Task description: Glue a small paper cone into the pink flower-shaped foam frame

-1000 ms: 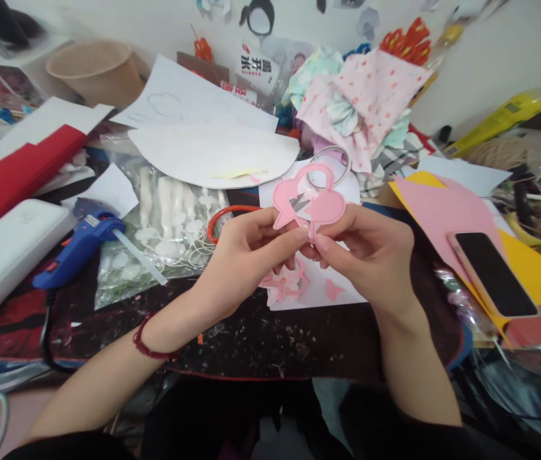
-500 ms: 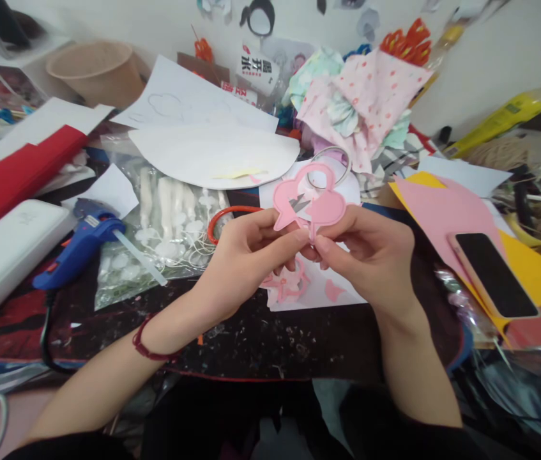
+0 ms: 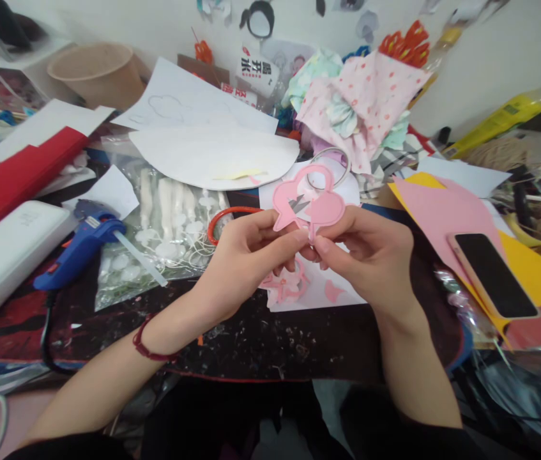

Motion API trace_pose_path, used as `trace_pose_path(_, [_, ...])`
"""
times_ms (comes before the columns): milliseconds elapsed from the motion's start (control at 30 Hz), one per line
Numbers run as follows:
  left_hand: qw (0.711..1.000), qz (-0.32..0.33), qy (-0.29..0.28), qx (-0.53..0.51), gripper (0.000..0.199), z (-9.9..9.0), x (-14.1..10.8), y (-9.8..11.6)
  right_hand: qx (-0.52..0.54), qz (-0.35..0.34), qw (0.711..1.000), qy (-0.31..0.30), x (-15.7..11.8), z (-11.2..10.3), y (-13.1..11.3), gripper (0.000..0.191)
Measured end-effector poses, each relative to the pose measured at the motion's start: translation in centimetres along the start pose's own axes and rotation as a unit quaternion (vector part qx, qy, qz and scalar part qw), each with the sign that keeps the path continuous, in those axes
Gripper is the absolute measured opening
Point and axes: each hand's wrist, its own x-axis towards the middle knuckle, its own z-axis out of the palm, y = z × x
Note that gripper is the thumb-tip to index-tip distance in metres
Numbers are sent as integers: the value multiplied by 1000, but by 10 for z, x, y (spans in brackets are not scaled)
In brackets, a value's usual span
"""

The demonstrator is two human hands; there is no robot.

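A flat pink cut-out (image 3: 326, 209) with rounded lobes and openings is held up between my hands over the desk. My left hand (image 3: 255, 255) pinches its lower edge between thumb and fingers. From the other side, my right hand (image 3: 363, 246) pinches the same edge, the two thumb tips nearly meeting. Through the openings show grey scissor blades (image 3: 300, 204); an orange-red scissor handle (image 3: 213, 225) lies beside my left hand. Below, pink cut scraps (image 3: 287, 286) rest on white paper (image 3: 315, 297). Behind the cut-out is a metal ring (image 3: 348, 167).
On the left lie a blue glue gun (image 3: 81, 246) with its cord, a white box-shaped device (image 3: 16, 255) and a clear bag (image 3: 129, 268) of pale parts. To the right, a phone (image 3: 495, 275) rests on yellow and pink sheets (image 3: 464, 207). Crumpled dotted cloth (image 3: 370, 96) stands behind.
Almost nothing differs. Both hands keep their pinch on the pink cut-out, in nearly the same place.
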Motion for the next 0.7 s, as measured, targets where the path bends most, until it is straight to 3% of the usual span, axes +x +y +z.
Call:
trace_pose_path(233, [999,6,-29,20,23,-2,0,7,29,12,1000,2,3,-3,-1,10])
trace_pose_path(400, [988,9,-54,145,24,-8,5,12,101,34,994,12,7,-4,9,5])
trace_pose_path(533, [955,58,17,290,35,-20,-11,10,139,59,988,40,9,-2,15,8])
trace_pose_path(700, [891,102,160,413,29,-47,-72,16,142,33,988,51,4,12,-2,12])
